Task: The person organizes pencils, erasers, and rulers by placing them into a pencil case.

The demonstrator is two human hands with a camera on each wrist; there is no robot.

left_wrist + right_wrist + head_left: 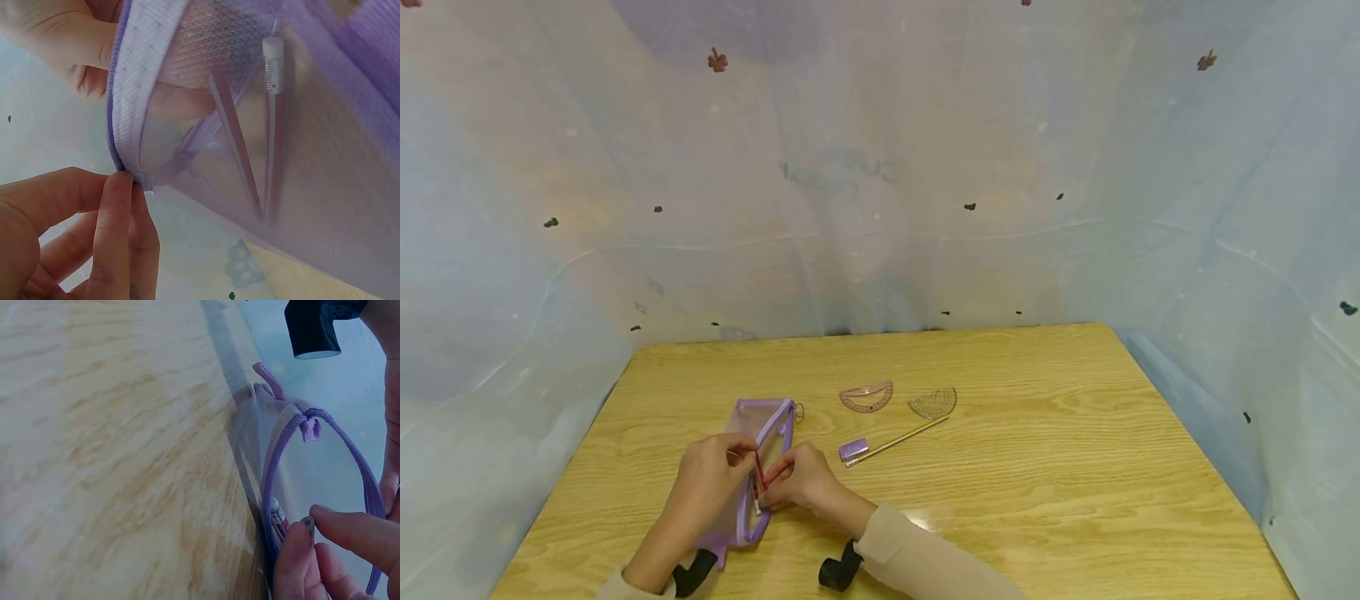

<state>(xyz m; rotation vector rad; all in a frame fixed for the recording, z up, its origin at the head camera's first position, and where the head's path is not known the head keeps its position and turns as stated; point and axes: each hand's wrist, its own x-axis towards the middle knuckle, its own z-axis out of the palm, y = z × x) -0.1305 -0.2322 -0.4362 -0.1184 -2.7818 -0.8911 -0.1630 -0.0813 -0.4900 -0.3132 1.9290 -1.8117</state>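
A translucent mesh pencil case (772,419) with purple zipper edging lies on the left part of the table, its mouth open toward the right. My left hand (709,473) pinches the zipper edge, as the left wrist view shows. At the mouth, my right hand (805,479) holds a red-and-white striped pencil (234,140) between thumb and fingers, with much of it inside the case. Another striped pencil (274,125), topped by a white eraser, lies inside. Through the mesh, part of the right hand (181,94) looks blurred.
Right of the case lie a small purple-wrapped block (853,450) and a thin gold-coloured pencil (898,441). Farther back are a pink protractor (867,398) and a clear one (934,404). A pale curtain (880,167) hangs behind the wooden table (1060,467).
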